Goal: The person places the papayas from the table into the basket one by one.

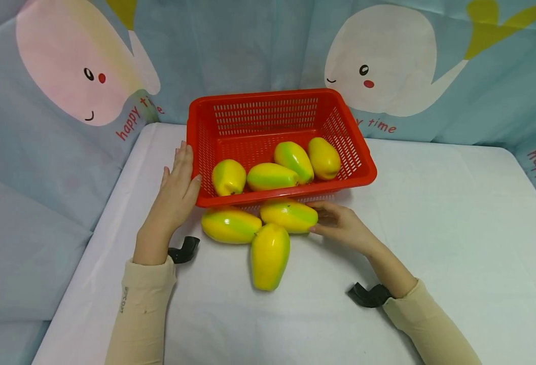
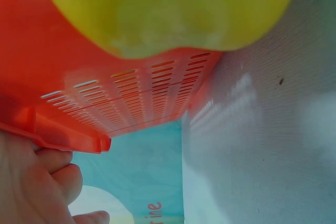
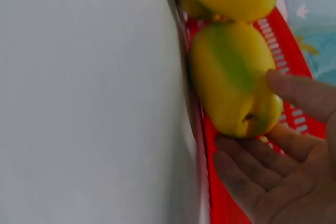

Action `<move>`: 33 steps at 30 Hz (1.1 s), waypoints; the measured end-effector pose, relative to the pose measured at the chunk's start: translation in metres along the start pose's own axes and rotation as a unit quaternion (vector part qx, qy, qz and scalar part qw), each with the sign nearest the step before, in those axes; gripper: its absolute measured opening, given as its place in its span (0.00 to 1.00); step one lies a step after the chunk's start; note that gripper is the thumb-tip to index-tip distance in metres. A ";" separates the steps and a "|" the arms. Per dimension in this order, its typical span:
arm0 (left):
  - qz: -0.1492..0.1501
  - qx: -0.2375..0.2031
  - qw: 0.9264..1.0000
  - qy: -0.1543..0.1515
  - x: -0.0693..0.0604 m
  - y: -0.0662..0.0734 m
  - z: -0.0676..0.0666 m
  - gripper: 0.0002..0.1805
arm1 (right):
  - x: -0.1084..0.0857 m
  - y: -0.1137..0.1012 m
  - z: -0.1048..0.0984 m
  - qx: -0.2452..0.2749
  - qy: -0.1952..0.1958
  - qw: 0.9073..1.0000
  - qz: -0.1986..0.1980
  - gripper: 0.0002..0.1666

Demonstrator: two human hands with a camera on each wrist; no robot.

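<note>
In the head view, my left hand lies with straight fingers along the left side of a red plastic basket, touching its rim. At the front of the basket my right hand pinches the right end of a yellow-green mango on the table. The right wrist view shows the thumb on that mango, with the fingers at its end. A second mango lies to its left, and a third mango points toward me below them. Several more mangoes lie inside the basket.
A white cloth covers the table. Behind it hangs a blue curtain printed with whales. Black curved pieces stick out at both wrists near the sleeves. The basket's front rim overhangs the nearest mangoes.
</note>
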State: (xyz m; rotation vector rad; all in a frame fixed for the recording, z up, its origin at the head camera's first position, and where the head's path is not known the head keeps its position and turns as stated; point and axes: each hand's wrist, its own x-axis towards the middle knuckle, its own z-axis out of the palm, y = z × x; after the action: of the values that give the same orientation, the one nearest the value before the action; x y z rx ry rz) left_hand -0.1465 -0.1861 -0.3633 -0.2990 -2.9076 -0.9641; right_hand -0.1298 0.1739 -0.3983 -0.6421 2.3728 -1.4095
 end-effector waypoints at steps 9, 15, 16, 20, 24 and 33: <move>0.006 -0.003 1.000 -0.001 0.000 0.000 0.000 0.35 | -0.007 -0.003 -0.020 -0.045 -0.008 0.999 0.003 0.29; 0.006 -0.004 1.000 0.001 0.000 0.000 0.000 0.35 | -0.010 0.000 -0.030 -0.064 -0.016 0.998 0.004 0.30; 0.006 -0.003 1.000 0.001 0.000 0.000 0.000 0.35 | -0.010 0.000 -0.031 -0.067 -0.017 0.998 0.003 0.31; 0.004 -0.003 1.000 0.000 -0.001 0.000 0.000 0.35 | -0.007 0.002 -0.028 -0.066 -0.022 0.998 0.000 0.36; 0.003 -0.002 1.000 0.000 -0.001 0.000 -0.001 0.35 | -0.005 0.001 -0.024 -0.078 -0.020 0.997 -0.004 0.37; 0.004 0.000 1.000 0.001 0.000 -0.001 0.000 0.35 | -0.005 0.002 -0.022 -0.093 -0.012 0.996 0.008 0.36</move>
State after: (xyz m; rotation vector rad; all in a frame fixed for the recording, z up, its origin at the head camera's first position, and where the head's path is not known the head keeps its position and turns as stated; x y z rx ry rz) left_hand -0.1465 -0.1870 -0.3643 -0.3083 -2.9027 -0.9628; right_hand -0.1367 0.1935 -0.3899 -0.6806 2.5036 -1.1761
